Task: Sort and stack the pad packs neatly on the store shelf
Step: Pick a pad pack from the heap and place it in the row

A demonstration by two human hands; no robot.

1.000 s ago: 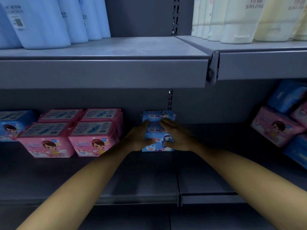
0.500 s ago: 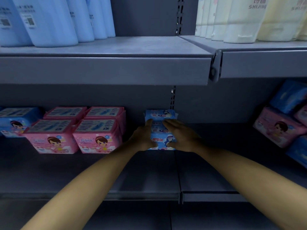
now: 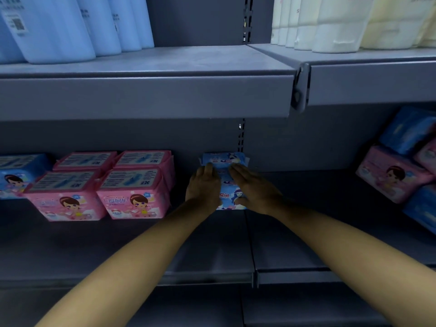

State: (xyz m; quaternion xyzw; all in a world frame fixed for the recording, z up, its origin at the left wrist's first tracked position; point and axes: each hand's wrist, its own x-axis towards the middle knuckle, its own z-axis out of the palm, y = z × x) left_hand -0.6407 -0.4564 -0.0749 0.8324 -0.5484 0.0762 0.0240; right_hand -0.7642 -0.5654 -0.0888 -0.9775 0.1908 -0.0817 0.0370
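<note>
The grey metal store shelf (image 3: pixel 146 244) carries four pink boxy pad packs (image 3: pixel 103 185) at left. Right of them, a small stack of blue plastic pad packs (image 3: pixel 225 159) stands near the back, pressed between flat-fingered left hand (image 3: pixel 204 187) and right hand (image 3: pixel 256 190).

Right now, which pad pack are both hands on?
The blue pack standing alone mid-shelf: left hand and right hand rest flat on it. The pink packs to its left are untouched.

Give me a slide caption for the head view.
Both hands, left and right, press flat on blue pad packs beside pink packs.
</note>
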